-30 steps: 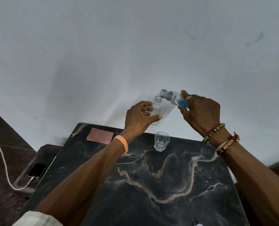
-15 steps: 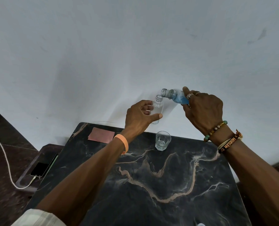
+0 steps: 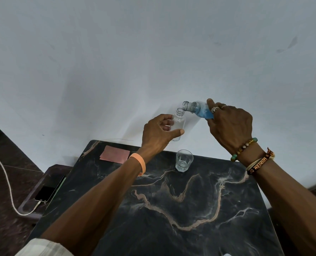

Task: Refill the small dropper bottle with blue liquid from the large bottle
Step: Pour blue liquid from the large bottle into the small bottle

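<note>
While the left hand (image 3: 157, 133) is holding the small dropper bottle (image 3: 179, 124) upright in the air above the far edge of the table (image 3: 190, 209), its fingers (image 3: 177, 132) are curling round the clear, uncapped body. Just to the right, the right hand (image 3: 231, 124) is grasping the large bottle (image 3: 197, 109), its fingers (image 3: 210, 103) wrapping the lower part. It is tilting the open neck just above and beside the small bottle's mouth. Blue liquid (image 3: 206, 113) is pooling in the tilted bottle close to the hand. Below them, a small glass (image 3: 184, 160) is standing near the table's far edge. A pink sheet (image 3: 114, 154) is lying at the far left corner. Left of the table, a phone (image 3: 46, 193) is resting on a lower dark surface with a white cable (image 3: 6, 180) plugged in.
</note>
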Demonstrator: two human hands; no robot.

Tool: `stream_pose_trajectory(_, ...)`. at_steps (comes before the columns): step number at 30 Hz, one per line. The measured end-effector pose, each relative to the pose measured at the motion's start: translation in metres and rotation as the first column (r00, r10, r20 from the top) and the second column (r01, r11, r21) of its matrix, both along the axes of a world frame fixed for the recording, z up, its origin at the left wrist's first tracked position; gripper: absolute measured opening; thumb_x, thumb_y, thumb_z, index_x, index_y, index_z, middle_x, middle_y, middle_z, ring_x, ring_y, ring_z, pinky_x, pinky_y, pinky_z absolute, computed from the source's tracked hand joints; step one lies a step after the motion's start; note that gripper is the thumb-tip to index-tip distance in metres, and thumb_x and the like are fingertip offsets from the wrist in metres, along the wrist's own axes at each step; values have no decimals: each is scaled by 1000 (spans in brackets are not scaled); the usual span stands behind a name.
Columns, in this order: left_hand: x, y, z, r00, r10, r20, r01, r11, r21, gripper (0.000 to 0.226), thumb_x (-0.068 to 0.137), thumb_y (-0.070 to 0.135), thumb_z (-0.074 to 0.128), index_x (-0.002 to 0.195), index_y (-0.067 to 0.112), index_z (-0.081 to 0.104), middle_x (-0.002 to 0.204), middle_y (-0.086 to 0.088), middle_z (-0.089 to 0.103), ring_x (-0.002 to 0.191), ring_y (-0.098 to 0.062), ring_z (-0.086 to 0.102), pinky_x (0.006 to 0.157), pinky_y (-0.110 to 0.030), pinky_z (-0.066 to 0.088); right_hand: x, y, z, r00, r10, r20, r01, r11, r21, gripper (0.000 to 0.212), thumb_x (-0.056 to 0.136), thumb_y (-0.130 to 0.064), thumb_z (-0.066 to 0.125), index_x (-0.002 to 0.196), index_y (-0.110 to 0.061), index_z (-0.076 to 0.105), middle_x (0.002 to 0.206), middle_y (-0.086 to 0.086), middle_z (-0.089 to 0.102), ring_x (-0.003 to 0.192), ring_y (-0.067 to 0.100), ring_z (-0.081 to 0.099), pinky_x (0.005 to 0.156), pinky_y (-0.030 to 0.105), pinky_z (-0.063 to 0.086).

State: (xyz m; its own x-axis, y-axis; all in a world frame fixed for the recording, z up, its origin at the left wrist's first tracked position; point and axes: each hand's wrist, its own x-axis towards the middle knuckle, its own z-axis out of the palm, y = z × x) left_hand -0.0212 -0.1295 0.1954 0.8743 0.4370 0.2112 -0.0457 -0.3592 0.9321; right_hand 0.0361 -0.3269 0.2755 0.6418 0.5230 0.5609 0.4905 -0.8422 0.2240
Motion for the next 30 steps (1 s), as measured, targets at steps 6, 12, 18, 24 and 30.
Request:
stream_pose_trajectory(6, 1, -1, 0, 1000, 3, 4, -3, 1000, -1, 52, 59, 51, 89, 103, 42, 63, 93, 23, 70, 80, 8, 67, 69, -10, 53, -1, -1, 3, 999, -3, 33, 3, 1000, -17, 46, 89, -22, 66, 132, -9, 59, 91, 11, 71, 69, 34, 65, 58, 28, 29)
stream_pose_trajectory(12, 2, -2, -1, 1000, 9, 7, -9, 1000, -3, 53, 57, 53, 88, 103, 43, 63, 92, 24, 69, 79, 9, 66, 69, -10, 53, -1, -2, 3, 998, 11, 64, -10, 1000, -13, 45, 85, -19, 69, 128, -7, 61, 87, 12, 70, 66, 34, 64, 58, 28, 28)
stream_pose_trajectory(18, 2, 0, -4, 1000, 12, 11, -12, 1000, 1, 51, 57, 51, 89, 100, 45, 62, 91, 25, 69, 79, 8, 66, 71, -12, 54, 0, -1, 4, 993, 42, 108, -40, 999, -20, 45, 82, -16, 71, 125, -5, 63, 84, 12, 70, 65, 33, 65, 56, 29, 42)
stream_pose_trajectory(24, 3, 2, -6, 1000, 20, 15, -20, 1000, -2, 53, 56, 51, 89, 102, 43, 64, 93, 22, 71, 80, 5, 67, 74, -17, 57, 0, 0, 2, 991, 58, 123, -56, 998, -22, 45, 81, -13, 72, 124, -4, 64, 83, 14, 69, 66, 34, 65, 58, 32, 48)
stream_pose_trajectory(30, 4, 3, -9, 999, 30, 16, -30, 1000, -1, 54, 57, 50, 89, 104, 42, 64, 94, 20, 71, 81, 5, 67, 77, -21, 58, 2, 1, 2, 998, 37, 54, -35, 999, -35, 46, 88, -13, 61, 133, -5, 56, 98, 15, 69, 81, 36, 65, 67, 38, 49)
